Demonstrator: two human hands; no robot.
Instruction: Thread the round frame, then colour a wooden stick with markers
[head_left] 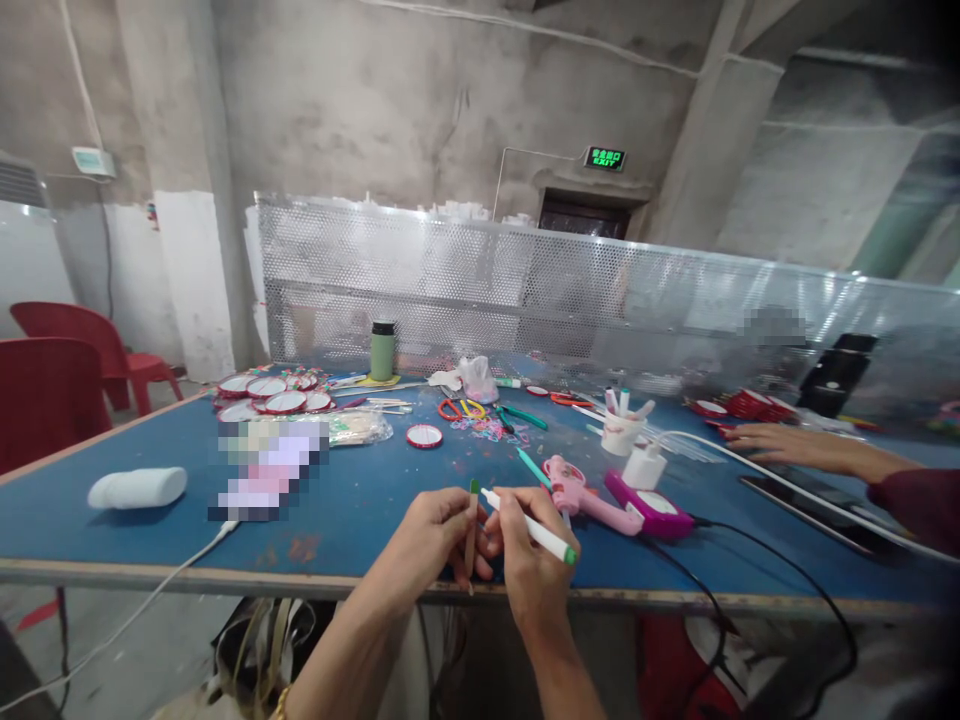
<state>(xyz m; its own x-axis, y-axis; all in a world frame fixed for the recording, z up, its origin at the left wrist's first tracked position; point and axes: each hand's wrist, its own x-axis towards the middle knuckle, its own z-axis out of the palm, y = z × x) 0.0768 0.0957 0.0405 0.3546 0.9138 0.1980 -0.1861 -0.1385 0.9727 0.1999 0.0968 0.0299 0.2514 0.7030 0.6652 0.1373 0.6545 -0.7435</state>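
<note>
Two bare hands met above the near edge of a blue counter (352, 540). Left hand (435, 525): fingers drawn together, thumb and fingertips pinched on one thin stick (470, 548). Right hand (527, 560): fingers curled in a writing grip round one marker (546, 537).

Stick: one, slim, stood close to upright between the hands; its shaft was brownish, its top end dark green. Marker: one, white-barrelled, green at the rear end; it lay aslant, tip directed left at the stick's green end. Whether tip and stick touched could not be told.

Just beyond the right hand: one pink glue gun (576, 495), beside a magenta box (649, 508); one teal pen (534, 466). Farther back: one cup (619, 436) of pens, and one round red-rimmed disc (424, 437). Far right: one co-worker's hand (787, 448), spread low over the counter.
</note>
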